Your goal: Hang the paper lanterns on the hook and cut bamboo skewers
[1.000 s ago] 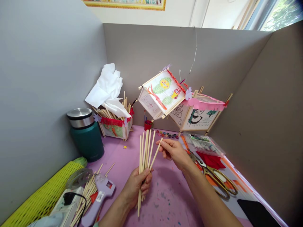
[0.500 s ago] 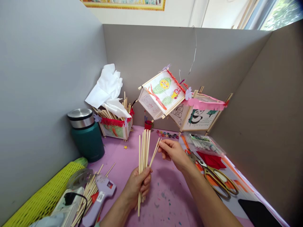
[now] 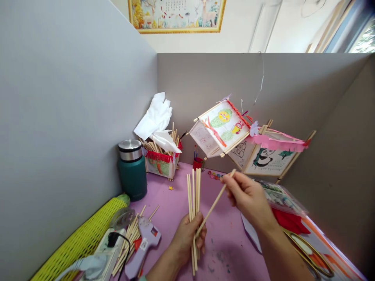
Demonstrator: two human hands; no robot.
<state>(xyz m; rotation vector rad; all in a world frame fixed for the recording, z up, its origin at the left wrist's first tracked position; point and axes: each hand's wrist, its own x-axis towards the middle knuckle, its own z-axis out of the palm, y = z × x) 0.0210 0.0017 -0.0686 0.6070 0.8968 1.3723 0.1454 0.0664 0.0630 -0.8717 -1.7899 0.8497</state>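
My left hand (image 3: 189, 238) is closed around a bundle of thin wooden sticks (image 3: 193, 195), held nearly upright above the purple tabletop (image 3: 166, 210). Between thumb and fingertips, my right hand (image 3: 244, 191) pinches the upper end of a slanting wooden stick (image 3: 215, 203). The lower end of that stick still lies against my left hand's fingers beside the bundle. To the left rest a lilac glue gun (image 3: 145, 244) and a pile of loose sticks (image 3: 125, 242).
A green flask (image 3: 132, 175), a stick-filled paper box (image 3: 159, 166) and two decorated paper lanterns (image 3: 224, 125) stand or hang at the back. Gold-handled scissors (image 3: 309, 249) lie right, partly behind my forearm. A power strip (image 3: 108, 249) sits at left.
My right hand has drawn its stick outward, away from the bundle, so it slants more. The bundle looks thinner. The whole view has shifted, with objects appearing farther right and lower.
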